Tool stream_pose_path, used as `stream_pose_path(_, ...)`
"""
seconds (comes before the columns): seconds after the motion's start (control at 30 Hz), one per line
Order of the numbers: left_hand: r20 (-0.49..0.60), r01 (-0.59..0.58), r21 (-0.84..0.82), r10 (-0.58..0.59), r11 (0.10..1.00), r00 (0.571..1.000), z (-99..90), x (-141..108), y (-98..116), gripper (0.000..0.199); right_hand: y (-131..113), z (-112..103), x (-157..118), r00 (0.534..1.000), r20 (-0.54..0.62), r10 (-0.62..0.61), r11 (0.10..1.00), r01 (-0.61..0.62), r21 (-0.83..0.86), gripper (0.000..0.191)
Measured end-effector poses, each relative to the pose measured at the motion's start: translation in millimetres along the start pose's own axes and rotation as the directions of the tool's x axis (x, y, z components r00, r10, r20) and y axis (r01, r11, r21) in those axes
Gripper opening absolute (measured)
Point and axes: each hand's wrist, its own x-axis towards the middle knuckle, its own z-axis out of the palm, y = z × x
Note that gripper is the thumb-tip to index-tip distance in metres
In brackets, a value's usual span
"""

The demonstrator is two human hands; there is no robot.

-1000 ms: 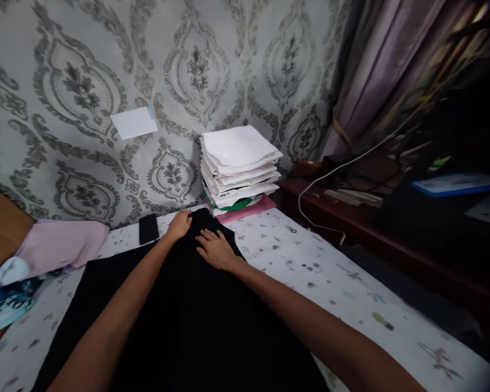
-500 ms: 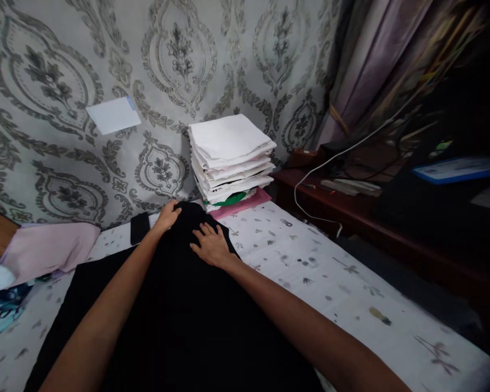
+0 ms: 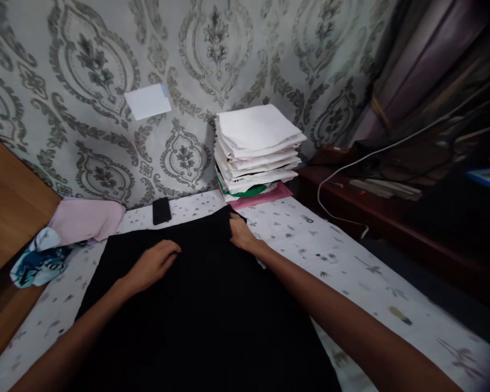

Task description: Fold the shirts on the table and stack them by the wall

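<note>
A black garment (image 3: 204, 305), its exact kind unclear, lies spread over the patterned bedsheet in front of me. My left hand (image 3: 157, 263) rests on its upper left part, fingers stretched out and slightly bent. At the garment's far right corner, my right hand (image 3: 242, 231) has its fingers bent around the fabric edge; the fingertips are partly hidden. Just beyond that corner rises a stack of folded white clothes (image 3: 261, 130), with a green piece and a pink piece near the bottom.
A black phone (image 3: 161, 210) lies near the wall. To the left, pink cloth (image 3: 87, 220) and a blue-teal printed cloth (image 3: 38, 267) sit beside a wooden panel (image 3: 16, 201). On the right, a white cable (image 3: 320, 188) hangs over a dark red wooden surface (image 3: 335, 207).
The garment's far edge now lies flatter and wider. My left hand let go of that edge and moved nearer, onto the fabric. My right hand went to the far right corner. The view turned left.
</note>
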Motion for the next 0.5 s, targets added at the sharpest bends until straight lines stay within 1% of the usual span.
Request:
stream_pose_path(0.03, -0.052, 0.100, 0.087, -0.095, 0.991, 0.994, -7.1, -6, -24, 0.029, 0, -2, -2, 1.000, 0.000, 0.015, 1.000, -0.015, -0.024, 0.029)
stream_pose_path(0.07, -0.090, 0.199, 0.178, -0.185, 0.964, 0.979, -14.9, -11, -48, 0.034, 0, -4, -4, 0.999, -0.007, 0.035, 0.998, -0.035, -0.049, 0.028)
stream_pose_path(0.13, -0.133, 0.354, 0.336, -0.329, 0.873, 0.935, -30.3, -21, -96, 0.049, -2, -8, -10, 0.996, -0.037, 0.083, 0.992, -0.086, -0.089, 0.035)
stream_pose_path(0.2, -0.115, 0.429, 0.449, -0.425, 0.784, 0.898, -42.8, -29, -134, 0.061, -5, -11, -15, 0.988, -0.103, 0.112, 0.984, -0.125, -0.129, 0.049)
stream_pose_path(0.23, -0.092, 0.439, 0.489, -0.456, 0.753, 0.885, -47.6, -32, -149, 0.065, -7, -12, -17, 0.986, -0.142, 0.091, 0.982, -0.112, -0.150, 0.056)
stream_pose_path(0.27, -0.060, 0.438, 0.519, -0.479, 0.734, 0.876, -51.3, -33, -160, 0.067, -8, -12, -19, 0.985, -0.171, 0.036, 0.983, -0.066, -0.170, 0.064)
stream_pose_path(0.3, -0.027, 0.430, 0.540, -0.496, 0.723, 0.868, -54.2, -34, -170, 0.067, -8, -11, -20, 0.982, -0.183, -0.051, 0.983, 0.017, -0.185, 0.070)
stream_pose_path(0.33, 0.000, 0.420, 0.555, -0.505, 0.718, 0.863, -56.5, -34, -177, 0.067, -8, -10, -20, 0.972, -0.172, -0.158, 0.974, 0.125, -0.187, 0.072)
stream_pose_path(0.37, 0.023, 0.411, 0.561, -0.510, 0.719, 0.860, -58.4, -34, -183, 0.065, -7, -9, -20, 0.954, -0.142, -0.263, 0.957, 0.239, -0.168, 0.070)
stream_pose_path(0.4, 0.043, 0.405, 0.553, -0.510, 0.728, 0.859, -60.2, -33, -187, 0.061, -5, -7, -20, 0.934, -0.111, -0.340, 0.937, 0.327, -0.122, 0.065)
stream_pose_path(0.43, 0.055, 0.401, 0.535, -0.505, 0.743, 0.862, -62.0, -33, -190, 0.056, -4, -6, -19, 0.920, -0.096, -0.381, 0.925, 0.376, -0.063, 0.058)
stream_pose_path(0.47, 0.058, 0.400, 0.508, -0.494, 0.762, 0.867, -64.0, -32, -192, 0.049, -2, -6, -18, 0.917, -0.102, -0.386, 0.922, 0.388, 0.001, 0.051)
stream_pose_path(0.5, 0.044, 0.402, 0.474, -0.478, 0.783, 0.877, -66.2, -33, -191, 0.041, 0, -6, -18, 0.923, -0.125, -0.365, 0.925, 0.375, 0.065, 0.046)
